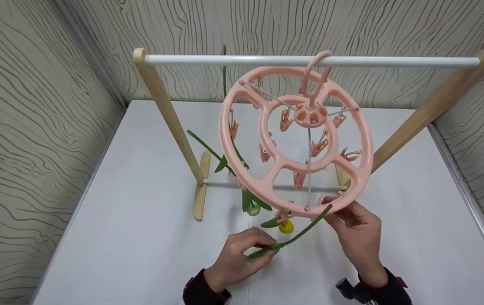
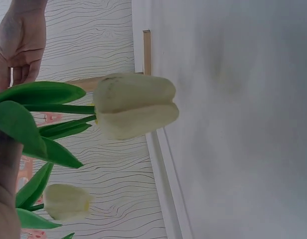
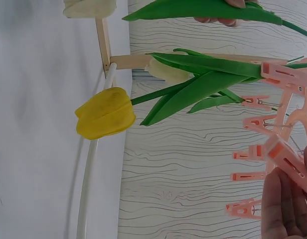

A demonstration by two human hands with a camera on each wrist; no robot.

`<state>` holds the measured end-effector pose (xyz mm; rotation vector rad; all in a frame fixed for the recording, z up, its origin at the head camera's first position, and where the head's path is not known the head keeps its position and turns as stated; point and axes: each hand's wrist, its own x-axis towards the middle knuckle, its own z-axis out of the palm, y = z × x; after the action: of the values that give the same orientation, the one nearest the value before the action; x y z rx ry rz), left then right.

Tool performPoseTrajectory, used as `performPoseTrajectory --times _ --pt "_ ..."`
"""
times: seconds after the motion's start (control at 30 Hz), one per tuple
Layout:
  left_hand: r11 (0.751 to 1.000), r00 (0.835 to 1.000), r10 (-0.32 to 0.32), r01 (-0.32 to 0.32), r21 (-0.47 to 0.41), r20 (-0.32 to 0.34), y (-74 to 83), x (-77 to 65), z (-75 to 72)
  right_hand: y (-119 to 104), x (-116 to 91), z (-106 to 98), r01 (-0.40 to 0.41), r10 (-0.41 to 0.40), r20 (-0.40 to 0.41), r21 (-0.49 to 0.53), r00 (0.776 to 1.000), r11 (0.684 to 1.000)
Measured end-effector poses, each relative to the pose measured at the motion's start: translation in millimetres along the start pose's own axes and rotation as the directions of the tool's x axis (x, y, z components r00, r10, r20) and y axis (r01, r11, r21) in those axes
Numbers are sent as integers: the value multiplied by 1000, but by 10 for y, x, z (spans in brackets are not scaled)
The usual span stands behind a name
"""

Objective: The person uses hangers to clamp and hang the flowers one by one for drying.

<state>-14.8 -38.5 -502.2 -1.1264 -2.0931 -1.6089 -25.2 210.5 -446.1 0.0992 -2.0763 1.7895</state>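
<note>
My left hand [image 1: 242, 254] pinches a white tulip by its green stem [image 1: 310, 226]; its bloom [image 2: 136, 106] points down in the left wrist view. On the near edge of a round pink clip hanger [image 1: 267, 185], my right hand [image 1: 358, 233] grips a pink clothespin [image 3: 290, 162] between thumb and fingers. Between the hands, a yellow tulip [image 3: 106, 113] hangs bloom-down from another clothespin [image 3: 284, 77]. Farther left hangs another white tulip [image 1: 253, 209], partly hidden by the hanger's rim. The held tulip's bloom is hidden below the left hand in the head view.
The hanger hooks over a white rod [image 1: 225, 60] between wooden posts [image 1: 170, 114]. A low crossbar [image 1: 276, 185] joins the stand's feet above the white tabletop [image 1: 140, 245]. Several more clothespins dangle around the rings. Patterned panels [image 1: 174, 25] enclose the table's back and sides.
</note>
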Motion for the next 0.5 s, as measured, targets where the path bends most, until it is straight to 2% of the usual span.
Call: performPoseTrajectory --times 0.17,0.5 --pt "1000 1000 -6 6 -23 3 -11 2 23 -69 -53 45 -76 76 19 -6 997 997" --pt "997 999 -51 51 -53 -2 -7 -1 39 -119 -151 146 -29 21 77 104 997 994"
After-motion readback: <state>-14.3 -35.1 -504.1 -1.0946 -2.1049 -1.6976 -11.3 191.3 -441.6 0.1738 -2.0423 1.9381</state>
